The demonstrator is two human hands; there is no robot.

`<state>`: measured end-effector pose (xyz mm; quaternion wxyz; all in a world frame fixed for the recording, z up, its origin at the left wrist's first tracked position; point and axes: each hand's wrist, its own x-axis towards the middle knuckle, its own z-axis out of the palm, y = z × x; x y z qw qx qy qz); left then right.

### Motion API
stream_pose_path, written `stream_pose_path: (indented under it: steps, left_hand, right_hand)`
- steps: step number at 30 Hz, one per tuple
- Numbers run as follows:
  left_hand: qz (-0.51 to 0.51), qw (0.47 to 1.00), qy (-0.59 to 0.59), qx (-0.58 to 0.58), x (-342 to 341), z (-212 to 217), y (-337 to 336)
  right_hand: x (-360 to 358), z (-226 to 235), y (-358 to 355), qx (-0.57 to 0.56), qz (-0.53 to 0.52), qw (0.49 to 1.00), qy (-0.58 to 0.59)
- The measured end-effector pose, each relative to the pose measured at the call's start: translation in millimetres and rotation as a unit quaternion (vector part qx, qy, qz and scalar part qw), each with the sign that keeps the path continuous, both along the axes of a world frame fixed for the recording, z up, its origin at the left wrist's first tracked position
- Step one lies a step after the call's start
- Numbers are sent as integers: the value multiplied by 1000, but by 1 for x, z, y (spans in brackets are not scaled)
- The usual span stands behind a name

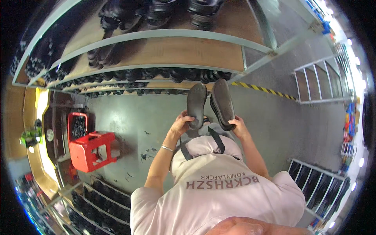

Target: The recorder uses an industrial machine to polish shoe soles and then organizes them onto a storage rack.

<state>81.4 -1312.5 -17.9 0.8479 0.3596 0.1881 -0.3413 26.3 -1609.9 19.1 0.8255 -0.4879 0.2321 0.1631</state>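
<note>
Had 2 black moulded rubber shoe soles up in front of my chest: left sole (196,105) gripped in my left hand (182,123), right sole (223,104) in my right hand (237,125). Looked like inspection of a pair; next move needs a free shelf slot. 1 red plastic stool (92,150) on the grey floor (129,117).

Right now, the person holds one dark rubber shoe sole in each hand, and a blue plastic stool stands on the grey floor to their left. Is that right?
Not quite: the head view shows the plastic stool is red, not blue. The rest holds: the left hand and right hand each hold a dark rubber shoe sole, above the grey floor.
</note>
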Motion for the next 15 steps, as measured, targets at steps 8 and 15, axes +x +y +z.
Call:
stream_pose_path:
  steps: [8,15]
  left_hand:
    - [90,994,-14,-64,12,14,-47]
    - [117,979,-166,7,85,17,-78]
  right_hand:
    - [44,8,-3,-60,145,988,16]
    - [87,8,-14,-132,28,990,-36]
